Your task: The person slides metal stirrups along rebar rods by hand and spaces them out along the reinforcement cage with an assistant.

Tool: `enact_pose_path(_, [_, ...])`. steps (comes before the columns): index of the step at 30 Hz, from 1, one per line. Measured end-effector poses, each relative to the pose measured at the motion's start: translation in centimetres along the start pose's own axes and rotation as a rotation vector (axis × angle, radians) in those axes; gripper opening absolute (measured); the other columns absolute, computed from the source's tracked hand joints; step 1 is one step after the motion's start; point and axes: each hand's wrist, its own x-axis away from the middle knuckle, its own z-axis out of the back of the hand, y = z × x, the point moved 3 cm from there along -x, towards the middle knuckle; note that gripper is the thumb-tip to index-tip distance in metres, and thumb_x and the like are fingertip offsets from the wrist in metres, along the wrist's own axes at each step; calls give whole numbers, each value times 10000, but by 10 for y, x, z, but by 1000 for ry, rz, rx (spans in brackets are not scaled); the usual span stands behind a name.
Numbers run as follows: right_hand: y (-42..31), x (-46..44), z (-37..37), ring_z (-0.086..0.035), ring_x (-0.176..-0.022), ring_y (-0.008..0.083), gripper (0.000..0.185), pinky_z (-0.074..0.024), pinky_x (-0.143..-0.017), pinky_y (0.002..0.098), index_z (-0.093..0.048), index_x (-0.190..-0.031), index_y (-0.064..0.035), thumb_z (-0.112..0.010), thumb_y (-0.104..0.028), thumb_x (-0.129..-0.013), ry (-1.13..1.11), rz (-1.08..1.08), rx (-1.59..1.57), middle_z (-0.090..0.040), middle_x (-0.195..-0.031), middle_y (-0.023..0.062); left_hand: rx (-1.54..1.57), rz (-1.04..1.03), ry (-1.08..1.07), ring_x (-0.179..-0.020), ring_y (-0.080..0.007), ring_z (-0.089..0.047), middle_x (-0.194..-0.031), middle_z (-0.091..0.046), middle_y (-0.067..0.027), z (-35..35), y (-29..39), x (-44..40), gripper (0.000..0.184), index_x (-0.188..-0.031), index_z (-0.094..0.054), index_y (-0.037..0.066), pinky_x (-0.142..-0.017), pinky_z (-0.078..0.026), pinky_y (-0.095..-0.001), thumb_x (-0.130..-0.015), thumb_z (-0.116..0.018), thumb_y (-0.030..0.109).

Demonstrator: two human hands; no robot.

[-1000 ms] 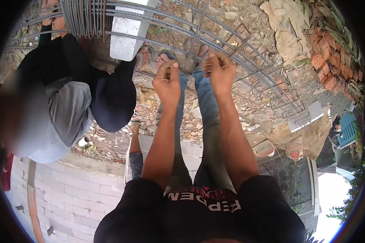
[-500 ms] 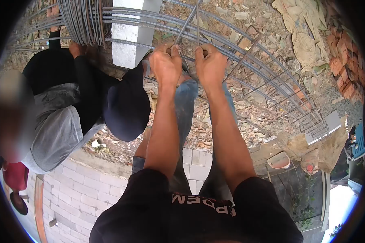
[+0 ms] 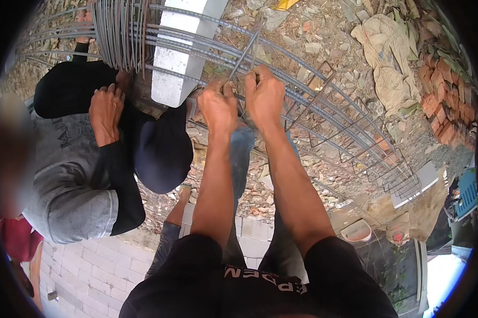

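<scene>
My left hand (image 3: 217, 104) is closed, thumb and fingers pinched around a lower end of a thin steel stirrup (image 3: 242, 55). Close beside it, my right hand (image 3: 265, 99) is closed on the other side of the same stirrup. The stirrup's legs cross above my hands, and it stands around several long ribbed rebars (image 3: 306, 99). My fingers hide its lower ends. To the right, spaced stirrups (image 3: 363, 159) hang along the bars. Bunched stirrups (image 3: 119, 37) sit on them at the left.
A white concrete block (image 3: 171, 79) lies under the bars. At left, a co-worker in a dark cap (image 3: 163, 151) has one hand (image 3: 106, 113) near the bunched stirrups. Rubble covers the ground; a beige cloth (image 3: 387, 63) and stacked red bricks (image 3: 445, 103) lie at right.
The co-worker's hand and forearm have come away from the bunched stirrups and lifted. My hands keep their hold on the stirrup, slightly lower in view. The whole view has shifted a little.
</scene>
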Motion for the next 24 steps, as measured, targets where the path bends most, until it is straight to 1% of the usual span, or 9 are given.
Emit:
enact_pose_path(2, [9, 9, 6, -673, -715, 494, 183, -520, -661, 549, -669, -917, 16, -671, -162, -960, 43, -6, -34, -687, -771, 266, 1, -78, 58, -745, -357, -757, -822, -747, -266, 8, -3, -5, 208, -1032, -791, -64, -712, -561, -438, -928, -750, 112])
enact_pose_path(5, [19, 14, 8, -678, -720, 488, 171, -526, -669, 539, -677, -929, 12, -671, -157, -957, 35, -60, -92, -691, -773, 258, -20, 94, -116, -736, -335, -753, -817, -757, -248, 13, -11, -7, 215, -1042, -794, -53, -711, -559, -432, -932, -755, 127])
enact_pose_path(8, [17, 8, 8, -682, -727, 483, 160, -527, -670, 534, -672, -920, 16, -676, -142, -950, -14, -79, -95, -689, -774, 261, -30, 98, -261, -731, -330, -751, -805, -759, -234, 15, -3, 2, 235, -1071, -795, -42, -705, -554, -424, -932, -764, 145])
enact_pose_path(11, [10, 3, 6, -685, -727, 483, 153, -524, -664, 534, -663, -904, 21, -680, -126, -941, -26, -47, -99, -679, -763, 269, -33, -6, -209, -704, -292, -734, -798, -762, -212, 11, -3, 0, 262, -1108, -790, -39, -693, -546, -406, -941, -766, 161])
enact_pose_path(14, [13, 16, 6, -684, -721, 486, 148, -523, -657, 533, -654, -892, 25, -680, -115, -932, -3, -91, -128, -668, -744, 276, 43, 146, -194, -660, -244, -684, -766, -744, -182, 17, 5, -8, 275, -1124, -781, -47, -675, -528, -391, -954, -759, 168])
enact_pose_path(15, [16, 18, 9, -683, -718, 488, 147, -523, -655, 532, -652, -889, 26, -680, -112, -929, 8, -108, -142, -665, -737, 278, -8, 59, -95, -641, -213, -631, -745, -722, -162, 17, 3, -10, 265, -1113, -777, -55, -660, -512, -382, -961, -751, 160])
enact_pose_path(17, [22, 26, 14, -680, -713, 487, 151, -525, -658, 529, -646, -888, 31, -681, -111, -922, 58, -86, -131, -662, -729, 278, 17, 148, -133, -646, -215, -625, -739, -713, -167, 20, -2, -9, 249, -1100, -775, -61, -660, -506, -381, -964, -742, 145])
enact_pose_path(20, [34, 36, 8, -679, -715, 486, 159, -524, -658, 529, -644, -887, 35, -683, -115, -923, 39, -121, -171, -662, -729, 276, -1, 23, -141, -657, -217, -631, -740, -711, -172, 19, -9, -9, 236, -1089, -775, -64, -670, -509, -378, -965, -734, 132])
enact_pose_path(24, [33, 36, 9, -680, -717, 489, 172, -531, -670, 536, -671, -903, 37, -685, -133, -927, 41, -110, -175, -673, -742, 279, -29, -7, -140, -668, -216, -655, -746, -702, -160, 12, -9, -7, 226, -1089, -775, -61, -676, -520, -377, -965, -736, 124])
